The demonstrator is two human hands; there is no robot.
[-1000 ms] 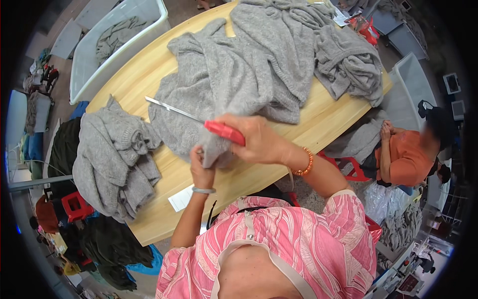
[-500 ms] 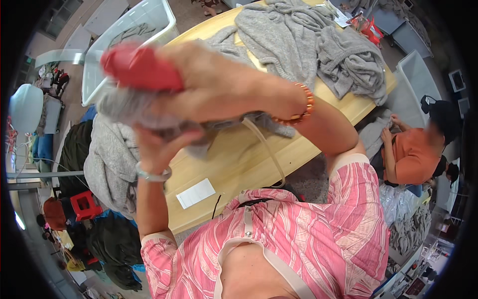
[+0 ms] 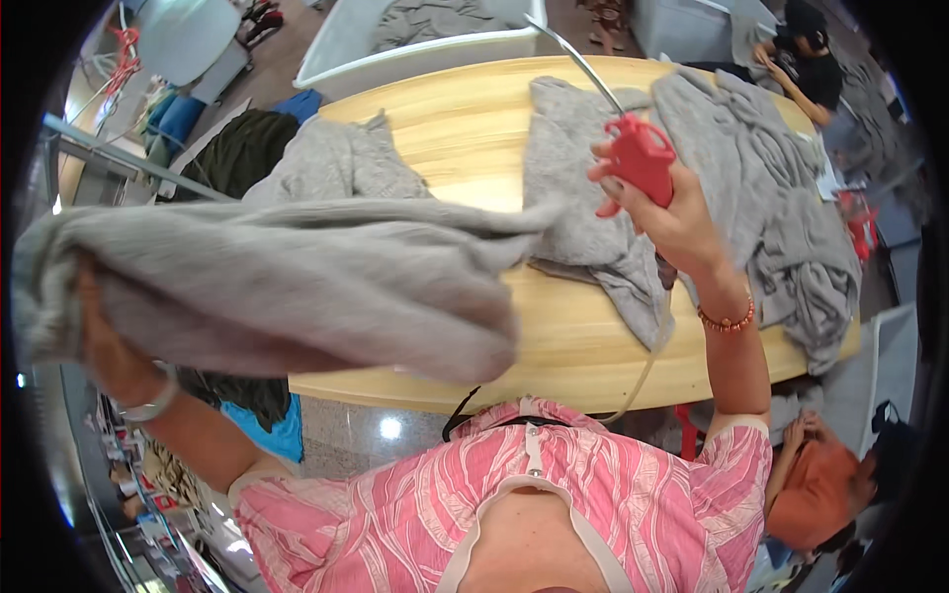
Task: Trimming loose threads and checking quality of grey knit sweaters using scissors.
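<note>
My left hand is raised at the left, gripping one end of a grey knit garment. The cloth stretches sideways over the table's left part, blurred by motion, and most of my left fingers are behind it. In my right hand is a red air blow gun, fingers wrapped round its handle. Its thin bent metal nozzle points up and away to the left, apart from the held garment. A pale hose runs down from beneath the right hand past the near table edge.
More grey knit garments lie on the wooden table: a spread one in the middle and a heap at right. A white bin with grey cloth stands beyond. One person in orange is near right, another in black far right.
My hands have moved apart: the left swung left with the garment, now stretched out, and the right went right with the air blow gun. The view has turned too.
</note>
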